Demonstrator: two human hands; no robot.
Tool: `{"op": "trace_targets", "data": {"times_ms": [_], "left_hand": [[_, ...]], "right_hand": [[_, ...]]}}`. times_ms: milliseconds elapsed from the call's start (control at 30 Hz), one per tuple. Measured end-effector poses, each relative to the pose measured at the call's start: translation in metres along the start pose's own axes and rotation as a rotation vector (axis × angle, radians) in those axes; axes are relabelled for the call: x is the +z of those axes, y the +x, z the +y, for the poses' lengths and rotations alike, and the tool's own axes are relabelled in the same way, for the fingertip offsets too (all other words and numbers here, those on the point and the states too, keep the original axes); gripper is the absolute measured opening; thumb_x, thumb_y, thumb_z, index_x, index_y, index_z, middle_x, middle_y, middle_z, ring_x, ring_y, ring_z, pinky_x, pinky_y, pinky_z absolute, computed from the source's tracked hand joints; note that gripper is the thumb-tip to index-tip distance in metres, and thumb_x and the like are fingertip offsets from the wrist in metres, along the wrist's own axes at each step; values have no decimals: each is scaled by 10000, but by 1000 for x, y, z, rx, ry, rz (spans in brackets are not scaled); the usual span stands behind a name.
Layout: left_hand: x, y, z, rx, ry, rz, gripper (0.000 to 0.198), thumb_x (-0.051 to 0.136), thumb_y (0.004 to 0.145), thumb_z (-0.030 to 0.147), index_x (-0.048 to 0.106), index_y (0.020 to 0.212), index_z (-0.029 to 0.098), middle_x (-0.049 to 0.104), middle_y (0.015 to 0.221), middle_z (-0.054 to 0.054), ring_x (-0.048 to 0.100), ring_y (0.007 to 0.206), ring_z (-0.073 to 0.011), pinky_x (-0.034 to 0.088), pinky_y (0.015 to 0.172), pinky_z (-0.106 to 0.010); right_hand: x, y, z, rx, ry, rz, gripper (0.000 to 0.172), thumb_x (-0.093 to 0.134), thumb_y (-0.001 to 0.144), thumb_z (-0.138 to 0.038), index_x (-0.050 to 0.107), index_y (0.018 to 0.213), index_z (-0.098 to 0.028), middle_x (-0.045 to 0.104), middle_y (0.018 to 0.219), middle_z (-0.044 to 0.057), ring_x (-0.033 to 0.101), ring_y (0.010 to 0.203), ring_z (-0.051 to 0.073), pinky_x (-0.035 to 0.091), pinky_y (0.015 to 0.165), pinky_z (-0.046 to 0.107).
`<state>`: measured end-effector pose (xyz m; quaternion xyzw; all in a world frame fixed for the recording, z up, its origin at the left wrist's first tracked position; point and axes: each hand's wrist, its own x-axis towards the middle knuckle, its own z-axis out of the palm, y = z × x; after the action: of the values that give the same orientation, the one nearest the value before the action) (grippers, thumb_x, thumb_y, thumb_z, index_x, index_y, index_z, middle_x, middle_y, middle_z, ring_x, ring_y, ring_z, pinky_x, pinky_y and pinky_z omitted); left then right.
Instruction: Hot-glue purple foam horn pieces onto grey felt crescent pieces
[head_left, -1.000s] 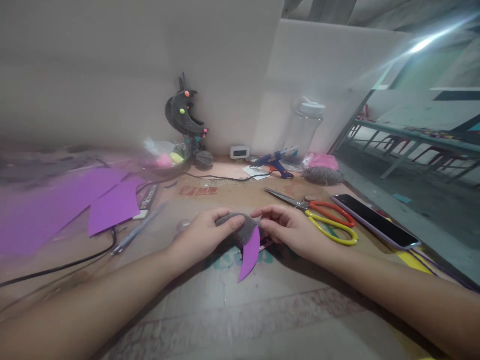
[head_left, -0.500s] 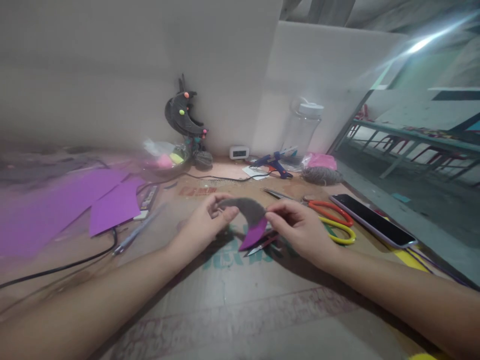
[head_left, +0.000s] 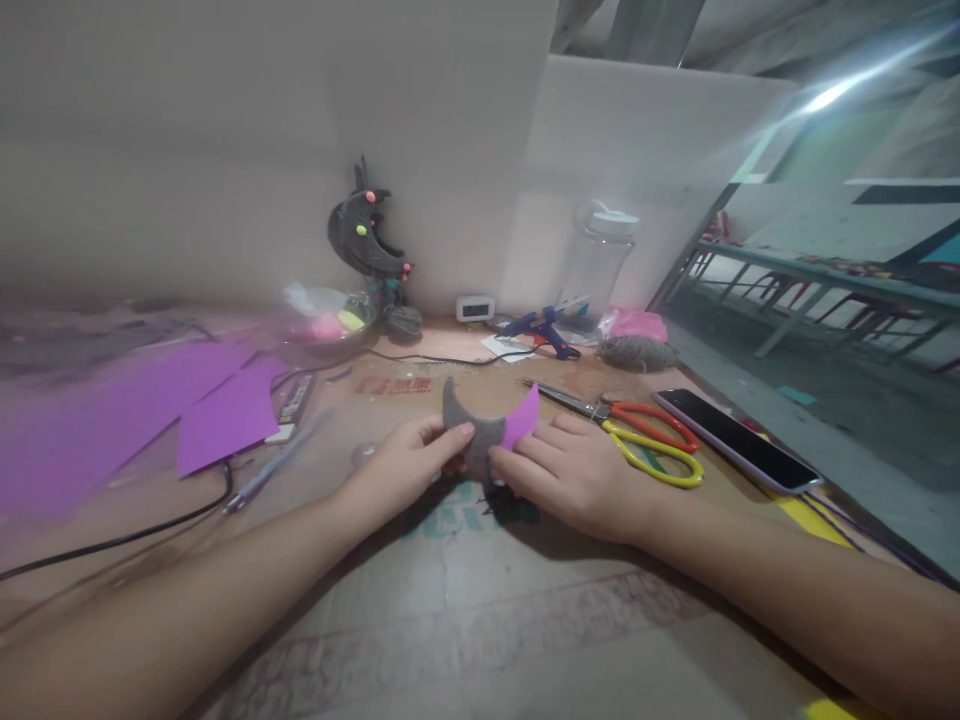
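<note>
Between my hands is a crescent-shaped piece (head_left: 480, 432), grey over most of its length, with a purple tip (head_left: 520, 418) at its right end. Its horns point up, the left one grey and the right one purple. My left hand (head_left: 409, 460) pinches the grey part between thumb and fingers. With its fingers curled, my right hand (head_left: 566, 470) grips the piece near where grey meets purple. The lower edge is partly hidden by my fingers. Scissors (head_left: 649, 455) with red and yellow handles lie beyond my right hand, blades pointing left.
Purple sheets (head_left: 229, 415) and a pen (head_left: 266, 470) lie left. At the back stand a grey crescent ornament (head_left: 364, 235), a small digital clock (head_left: 475, 308), a blue glue gun (head_left: 544, 328) and a clear bottle (head_left: 604, 265). A phone (head_left: 739, 440) rests right; a black cable (head_left: 150, 535) crosses the left.
The crescent has been turned over, from horns down to horns up, its purple end now at upper right. My right hand has moved slightly left and its fingers are curled more.
</note>
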<state>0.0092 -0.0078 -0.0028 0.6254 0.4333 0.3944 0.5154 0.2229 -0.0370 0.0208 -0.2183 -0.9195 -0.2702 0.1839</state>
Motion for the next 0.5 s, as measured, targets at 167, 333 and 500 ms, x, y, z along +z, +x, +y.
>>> {"op": "trace_targets", "data": {"times_ms": [167, 333, 500], "left_hand": [[0, 3, 2, 6, -109, 104, 299, 616, 777, 459, 613, 719, 167, 571, 595, 23, 500, 575, -135, 380, 561, -235], [-3, 4, 2, 67, -129, 167, 252, 594, 817, 409, 626, 757, 166, 599, 662, 18, 498, 601, -126, 388, 582, -227], [-4, 6, 0, 65, -190, 123, 240, 585, 834, 413, 631, 840, 178, 607, 718, 23, 497, 599, -116, 389, 573, -221]], "right_hand": [[-16, 4, -8, 342, 609, -208, 243, 513, 938, -302, 628, 1132, -212, 720, 850, 19, 623, 699, 118, 415, 648, 231], [-67, 16, -15, 242, 1104, -617, 442, 557, 918, -306, 481, 1352, -270, 733, 935, -2, 669, 804, 100, 453, 679, 168], [-81, 17, -13, 283, 629, -602, 508, 534, 909, -291, 421, 1401, -346, 725, 849, 3, 655, 711, 164, 414, 607, 240]]}}
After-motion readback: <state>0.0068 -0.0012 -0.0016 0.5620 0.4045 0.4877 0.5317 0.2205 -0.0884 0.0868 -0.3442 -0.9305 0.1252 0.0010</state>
